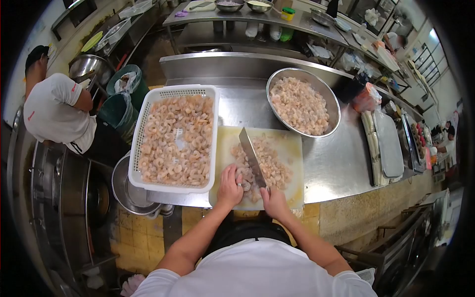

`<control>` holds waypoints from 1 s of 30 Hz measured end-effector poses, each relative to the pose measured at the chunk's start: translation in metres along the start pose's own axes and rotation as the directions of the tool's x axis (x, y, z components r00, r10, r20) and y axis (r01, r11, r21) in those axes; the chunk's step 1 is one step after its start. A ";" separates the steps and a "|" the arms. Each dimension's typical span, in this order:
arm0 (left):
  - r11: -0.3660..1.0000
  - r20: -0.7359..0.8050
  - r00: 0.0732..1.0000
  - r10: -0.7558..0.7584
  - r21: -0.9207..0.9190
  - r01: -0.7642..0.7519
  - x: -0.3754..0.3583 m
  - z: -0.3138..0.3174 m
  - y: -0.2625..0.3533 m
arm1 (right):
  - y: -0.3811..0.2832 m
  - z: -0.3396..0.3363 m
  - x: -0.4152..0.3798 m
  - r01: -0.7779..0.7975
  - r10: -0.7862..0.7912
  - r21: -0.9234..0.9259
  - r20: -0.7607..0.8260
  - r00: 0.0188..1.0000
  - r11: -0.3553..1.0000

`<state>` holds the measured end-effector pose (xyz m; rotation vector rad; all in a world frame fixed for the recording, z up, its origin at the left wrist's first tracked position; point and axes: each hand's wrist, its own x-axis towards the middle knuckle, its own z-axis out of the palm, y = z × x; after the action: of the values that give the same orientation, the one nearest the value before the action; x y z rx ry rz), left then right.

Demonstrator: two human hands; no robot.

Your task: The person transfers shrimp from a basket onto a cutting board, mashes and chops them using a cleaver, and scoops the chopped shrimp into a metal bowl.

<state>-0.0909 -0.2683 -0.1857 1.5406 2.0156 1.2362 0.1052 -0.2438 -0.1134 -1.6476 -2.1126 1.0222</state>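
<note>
A knife (pixel 253 157) is gripped in my right hand (pixel 275 202), its blade pointing away from me over the white cutting board (pixel 296 185). Chopped shrimp (pixel 274 171) lies to the right of the blade and beyond it. My left hand (pixel 231 186) rests on the board left of the blade, its fingers bent and close together against a small heap of shrimp (pixel 244 175). What its fingertips hold, if anything, is hidden. Left of the board, a white perforated basket (pixel 213 138) holds peeled shrimp. A metal bowl (pixel 335 106) of shrimp pieces sits behind the board, to the right.
The steel table (pixel 336 168) has a raised back edge. Trays (pixel 387 143) and a plastic bag (pixel 367 97) are at its right. A person in a white shirt (pixel 57 111) stands at the left near green bins (pixel 118 114). A pot (pixel 129 190) sits below the basket.
</note>
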 end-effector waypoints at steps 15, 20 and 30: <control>0.999 0.001 0.999 -0.035 -0.041 0.035 -0.001 0.001 -0.004 | -0.006 -0.005 -0.013 -0.003 0.002 0.031 0.031 1.000 1.000; 0.989 0.213 0.970 0.116 0.064 -0.132 -0.009 -0.034 0.021 | 0.014 -0.015 -0.003 0.006 -0.010 0.085 0.046 0.999 0.996; 0.940 0.274 0.961 0.037 0.318 -0.126 -0.024 -0.005 0.024 | -0.017 -0.071 -0.033 0.035 -0.034 0.049 -0.028 0.999 0.998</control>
<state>-0.0703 -0.2912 -0.1695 1.8482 2.0718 0.6871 0.1462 -0.2506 -0.0447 -1.5880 -2.0745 1.0272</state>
